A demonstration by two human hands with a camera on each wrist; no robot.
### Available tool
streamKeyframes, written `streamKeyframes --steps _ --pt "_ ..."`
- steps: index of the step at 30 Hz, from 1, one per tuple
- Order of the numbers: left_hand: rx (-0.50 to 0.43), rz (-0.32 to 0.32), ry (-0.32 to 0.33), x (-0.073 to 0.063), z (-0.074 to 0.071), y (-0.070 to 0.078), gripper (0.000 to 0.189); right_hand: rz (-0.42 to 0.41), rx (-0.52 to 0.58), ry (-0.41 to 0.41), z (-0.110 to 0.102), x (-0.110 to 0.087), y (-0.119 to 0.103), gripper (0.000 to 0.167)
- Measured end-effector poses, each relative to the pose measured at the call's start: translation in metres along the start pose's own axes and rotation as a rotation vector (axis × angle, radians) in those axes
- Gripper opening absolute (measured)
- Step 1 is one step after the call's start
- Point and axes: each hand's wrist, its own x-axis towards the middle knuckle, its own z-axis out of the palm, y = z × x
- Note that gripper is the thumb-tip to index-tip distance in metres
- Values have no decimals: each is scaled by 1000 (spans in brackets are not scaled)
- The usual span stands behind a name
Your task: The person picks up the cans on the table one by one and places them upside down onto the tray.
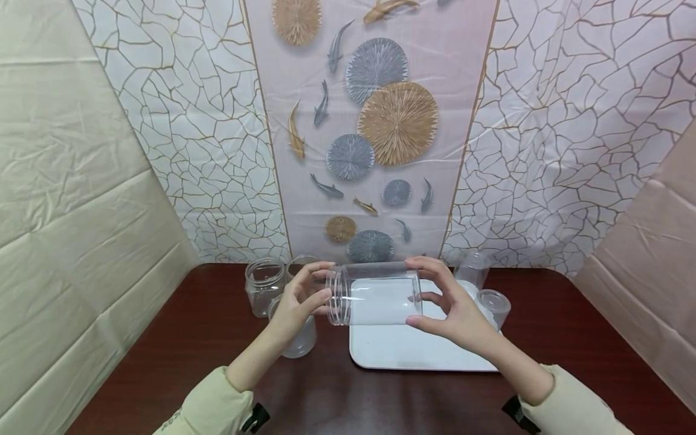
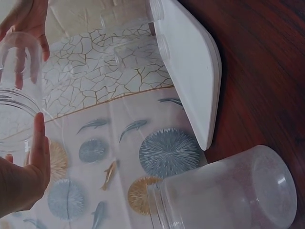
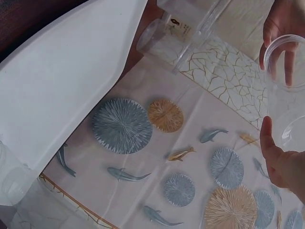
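A clear jar (image 1: 375, 297) with a threaded neck is held on its side in the air, over the white tray (image 1: 424, 355). My left hand (image 1: 298, 297) grips it round the neck end, thumb in front and fingers at the top and behind. At the base end my right hand (image 1: 448, 302) holds it, with the thumb below and fingers above. Through the clear wall in the right wrist view, the jar (image 3: 286, 107) shows nothing inside. Its mouth points toward the left hand.
Left of the tray stand several clear jars, one at the back (image 1: 263, 289) and one nearer (image 1: 301, 341), partly behind my left hand. Two clear containers, one tall (image 1: 474, 269) and one short (image 1: 495, 307), stand at the tray's right. Patterned cloth (image 1: 217, 151) hangs behind the dark table (image 1: 163, 356).
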Motion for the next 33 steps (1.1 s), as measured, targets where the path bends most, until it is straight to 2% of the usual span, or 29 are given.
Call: streamKeyframes --steps 7,17,23,29,33 --pt "-57 30 -52 1 1 -5 53 22 -18 -23 -6 1 -4 78" --pt "-50 30 -119 0 0 -24 52 -23 -73 -15 -8 0 -2 76" --pt "-45 11 -127 0 1 -32 51 -21 -85 -12 -10 -1 0 76" --pt "-20 -51 -84 -1 6 -42 43 3 -81 12 -14 -2 3 75" --pt "97 -43 6 -2 10 -50 37 20 -91 33 -16 -1 2 75"
